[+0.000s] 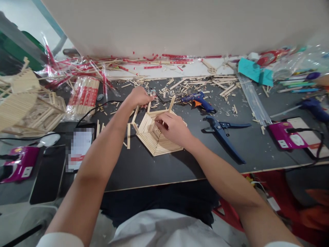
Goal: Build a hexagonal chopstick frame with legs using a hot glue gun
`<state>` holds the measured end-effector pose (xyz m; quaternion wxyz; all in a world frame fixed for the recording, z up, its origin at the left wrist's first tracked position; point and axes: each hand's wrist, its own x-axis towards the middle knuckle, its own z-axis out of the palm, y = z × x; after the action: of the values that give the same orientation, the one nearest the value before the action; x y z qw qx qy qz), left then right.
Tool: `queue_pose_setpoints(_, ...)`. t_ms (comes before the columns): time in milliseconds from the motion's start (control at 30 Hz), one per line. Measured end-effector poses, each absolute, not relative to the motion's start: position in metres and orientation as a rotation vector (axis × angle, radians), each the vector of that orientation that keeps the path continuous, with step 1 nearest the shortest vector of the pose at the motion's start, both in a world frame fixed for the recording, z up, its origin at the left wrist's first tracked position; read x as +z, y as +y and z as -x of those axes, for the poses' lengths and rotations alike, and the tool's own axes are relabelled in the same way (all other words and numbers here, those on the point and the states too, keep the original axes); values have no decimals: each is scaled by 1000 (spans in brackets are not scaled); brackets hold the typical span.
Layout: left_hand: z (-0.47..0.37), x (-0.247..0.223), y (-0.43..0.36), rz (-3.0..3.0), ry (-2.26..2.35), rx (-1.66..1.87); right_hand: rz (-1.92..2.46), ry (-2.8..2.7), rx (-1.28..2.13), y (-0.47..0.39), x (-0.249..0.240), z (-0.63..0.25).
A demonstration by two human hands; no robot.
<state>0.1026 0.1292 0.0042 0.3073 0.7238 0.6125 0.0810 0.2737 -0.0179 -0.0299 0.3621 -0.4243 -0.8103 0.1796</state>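
Observation:
A hexagonal panel of light wooden sticks [154, 145] lies on the dark table, with short sticks rising from its far and left edges. At its far left edge is my left hand [140, 96], fingers pinched at the top of an upright stick [149, 107]. My right hand [172, 127] hovers over or rests on the panel's middle, its fingers curled together; anything between them is too small to make out. A blue glue gun [202, 102] with an orange trigger lies beyond my right hand. Blue-handled cutters [224, 133] lie open to the right of the panel.
Stick offcuts [227, 90] litter the table's back. At the left are a larger stick structure [33, 106], packed sticks [82, 96], a lit phone [81, 147] and a dark phone [48, 173]. A magenta power block [286, 135] and another glue gun [315, 108] are at the right.

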Motion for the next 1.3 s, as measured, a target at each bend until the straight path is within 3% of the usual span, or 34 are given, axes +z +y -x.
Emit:
queue_pose_setpoints(333,-83,15,107,-1926,1345,446,1079,-2048,405,-16,-28,-278)
queue_pose_setpoints(600,-72,51,92,-2104,1300,348,1024,-1995,245,-8,0,-277)
queue_pose_setpoints(867,-74,66,81,-2246,1276,163,1068,-2102,307,28,45,-260)
queue_pose_setpoints(1300,-71,61,83,-2236,1160,207,1200,-2043,415,40,40,-245)
